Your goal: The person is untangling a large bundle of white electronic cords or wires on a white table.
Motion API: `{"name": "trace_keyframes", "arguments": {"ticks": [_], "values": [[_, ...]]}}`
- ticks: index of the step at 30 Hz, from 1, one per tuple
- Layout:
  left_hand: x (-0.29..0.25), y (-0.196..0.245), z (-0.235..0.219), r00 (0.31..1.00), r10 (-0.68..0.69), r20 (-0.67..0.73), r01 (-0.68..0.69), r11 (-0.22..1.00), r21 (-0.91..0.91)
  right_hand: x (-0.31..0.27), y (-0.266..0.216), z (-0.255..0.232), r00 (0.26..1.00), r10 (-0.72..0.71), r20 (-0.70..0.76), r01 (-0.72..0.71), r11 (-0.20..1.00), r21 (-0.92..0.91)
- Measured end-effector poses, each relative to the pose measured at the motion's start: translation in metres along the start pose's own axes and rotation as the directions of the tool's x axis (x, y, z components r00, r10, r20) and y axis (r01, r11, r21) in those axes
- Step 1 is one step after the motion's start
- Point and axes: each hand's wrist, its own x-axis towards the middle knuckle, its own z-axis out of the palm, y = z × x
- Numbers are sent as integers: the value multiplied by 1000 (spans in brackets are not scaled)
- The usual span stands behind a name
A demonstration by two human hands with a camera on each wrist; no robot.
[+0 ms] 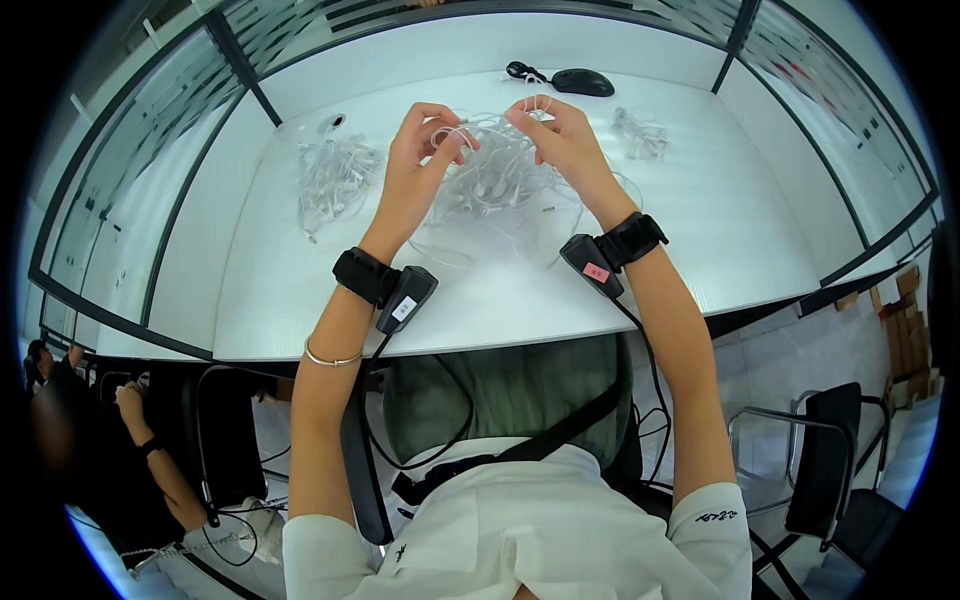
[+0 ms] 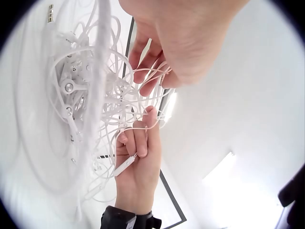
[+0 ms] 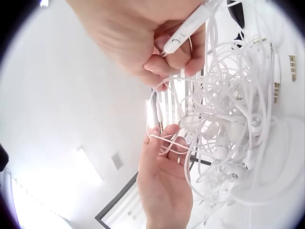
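Observation:
A tangle of white wired earphones (image 1: 490,185) lies on the white table in front of me, with earbuds, cables and gold jack plugs (image 3: 292,67) showing. My left hand (image 1: 422,148) is at the tangle's left side, thumb and fingers pinching thin white cable. Opposite it, my right hand (image 1: 568,138) pinches cable at the upper right of the pile. A white in-line remote (image 3: 186,31) hangs against the right hand's curled fingers in the right wrist view. Loops of cable run between the two hands. Near the left fingertips in that view is another jack plug (image 3: 161,125).
A heap of bagged white earphones (image 1: 335,180) sits to the left on the table, and a smaller white bundle (image 1: 640,135) to the right. Behind the tangle is a black mouse (image 1: 583,82) with its coiled cable. Low partitions (image 1: 490,45) enclose the table's back and sides.

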Motion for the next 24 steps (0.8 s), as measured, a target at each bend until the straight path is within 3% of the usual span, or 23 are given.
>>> {"name": "trace_keyframes", "arguments": {"ticks": [3, 6, 9, 10, 12, 15, 17, 20, 24], "values": [[-2, 3, 8, 1000, 31, 6, -31, 999, 16, 0, 0, -1, 1000, 9, -14, -9, 999, 38], [-2, 3, 4, 989, 70, 130, -92, 980, 176, 1, 2, 0, 999, 10, -52, -7, 998, 59], [-2, -1, 0, 986, 109, 124, -134, 966, 220, -1, -2, -3, 999, -40, 15, 36, 983, 182], [-4, 1, -1, 997, 74, 3, -74, 989, 128, -3, -6, -7, 998, -48, 45, 40, 985, 167], [-2, 0, -10, 982, 103, -157, -95, 994, 60, -6, -18, -10, 996, -44, 80, 29, 984, 175], [-1, -1, -18, 918, 84, -387, -106, 994, -37, -12, -34, -20, 990, -60, 131, 35, 983, 181], [1, -4, -25, 878, 49, -476, -79, 996, -42, -7, -30, -32, 994, -81, 69, 66, 977, 202], [-1, -1, -31, 863, 18, -504, -67, 994, -81, -3, -24, -47, 993, -103, -54, 113, 967, 229], [4, -2, -36, 809, 164, -564, -191, 982, 11, -3, -27, -51, 971, -92, -221, 152, 950, 274]]}}
